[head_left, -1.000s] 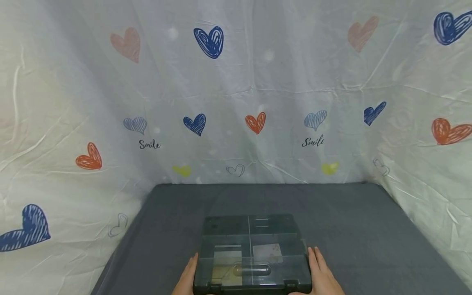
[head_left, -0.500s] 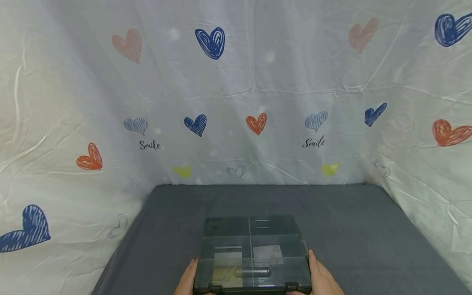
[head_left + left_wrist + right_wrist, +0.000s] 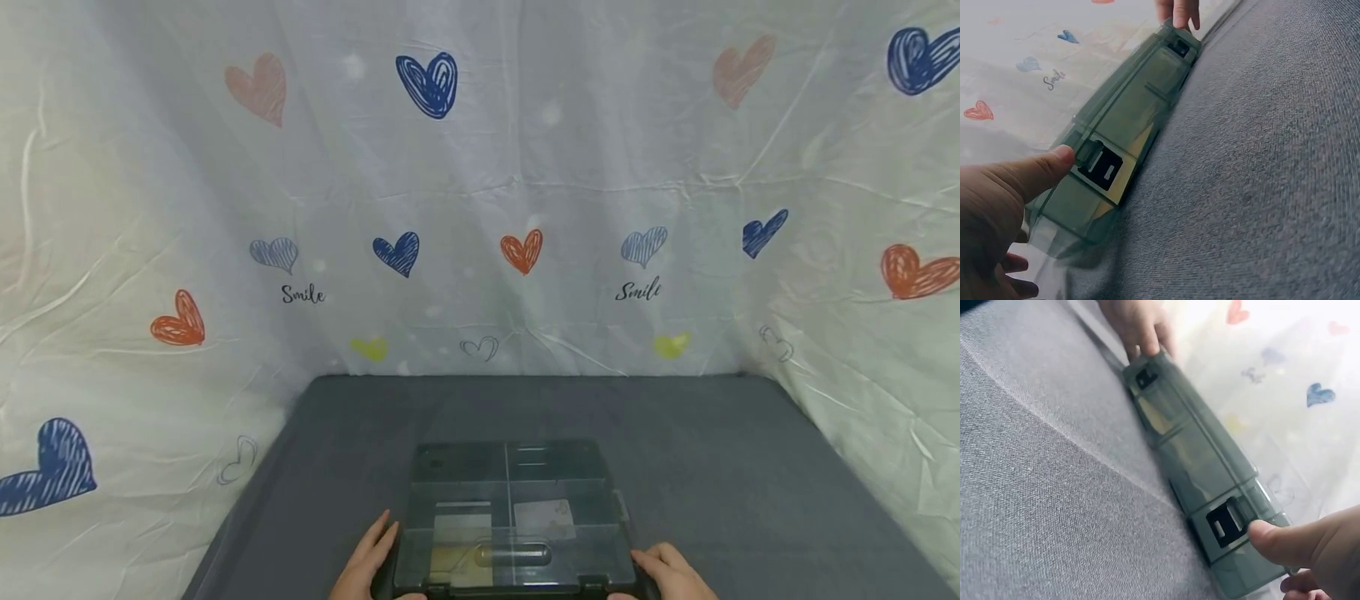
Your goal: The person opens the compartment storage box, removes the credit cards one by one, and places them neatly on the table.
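A clear, dark-tinted plastic compartment box (image 3: 555, 467) lies on the grey cloth at the front, lid down. Through the lid show a beige-and-white paper (image 3: 461, 550) at front left and a white card (image 3: 543, 518) at middle right. My left hand (image 3: 365, 562) is at the box's front left corner. Its thumb touches the front edge by a black latch (image 3: 1102, 167), its fingers straight and off the side. My right hand (image 3: 667, 571) holds the front right corner, thumb at the other black latch (image 3: 1225, 524), fingers bent beside the end wall.
Grey cloth (image 3: 720, 467) covers the table around the box. A white curtain (image 3: 480, 150) printed with hearts and "Smile" hangs behind it and along both sides.
Both hands have shifted from flat along the box's sides to its front corners. The left fingers have moved outward to the left; the right fingers are now bent. The box stays in place.
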`<state>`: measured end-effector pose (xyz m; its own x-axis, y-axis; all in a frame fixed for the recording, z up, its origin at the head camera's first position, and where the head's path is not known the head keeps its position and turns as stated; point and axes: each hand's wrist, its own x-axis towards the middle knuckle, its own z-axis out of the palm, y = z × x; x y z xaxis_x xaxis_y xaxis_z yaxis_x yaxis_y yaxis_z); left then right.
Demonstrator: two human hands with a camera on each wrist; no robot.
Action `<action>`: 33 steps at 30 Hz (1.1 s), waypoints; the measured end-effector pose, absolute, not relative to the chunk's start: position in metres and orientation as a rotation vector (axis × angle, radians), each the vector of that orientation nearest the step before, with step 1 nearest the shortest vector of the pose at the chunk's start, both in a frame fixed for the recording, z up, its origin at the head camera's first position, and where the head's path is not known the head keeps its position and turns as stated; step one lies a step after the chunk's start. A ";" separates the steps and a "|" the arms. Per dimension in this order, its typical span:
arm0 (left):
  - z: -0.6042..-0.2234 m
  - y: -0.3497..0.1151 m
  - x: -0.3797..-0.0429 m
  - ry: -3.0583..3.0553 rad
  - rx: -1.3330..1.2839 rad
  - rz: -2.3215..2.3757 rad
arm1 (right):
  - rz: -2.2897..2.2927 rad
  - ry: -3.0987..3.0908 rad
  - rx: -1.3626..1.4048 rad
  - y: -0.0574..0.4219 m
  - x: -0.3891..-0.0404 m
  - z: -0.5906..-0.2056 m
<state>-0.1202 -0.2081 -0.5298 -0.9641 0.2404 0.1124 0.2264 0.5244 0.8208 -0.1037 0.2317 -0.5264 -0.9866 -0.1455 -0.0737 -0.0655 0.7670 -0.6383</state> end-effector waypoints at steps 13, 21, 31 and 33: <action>-0.525 -0.212 -0.121 2.642 0.394 1.394 | -1.018 2.827 -0.266 0.230 -0.100 -0.518; -0.519 -0.211 -0.118 2.705 0.432 1.383 | -0.981 2.861 -0.324 0.229 -0.099 -0.505; -0.495 -0.202 -0.109 2.849 0.335 1.339 | -0.871 3.069 -0.402 0.226 -0.097 -0.486; -0.488 -0.199 -0.108 2.891 0.289 1.308 | -0.848 3.123 -0.336 0.222 -0.096 -0.480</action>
<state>-0.1081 -0.1991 -0.4880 -0.9826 0.1459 0.1148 0.1826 0.6465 0.7408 -0.0959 0.2220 -0.4804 -0.9725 -0.1682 0.1613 -0.2267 0.8432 -0.4874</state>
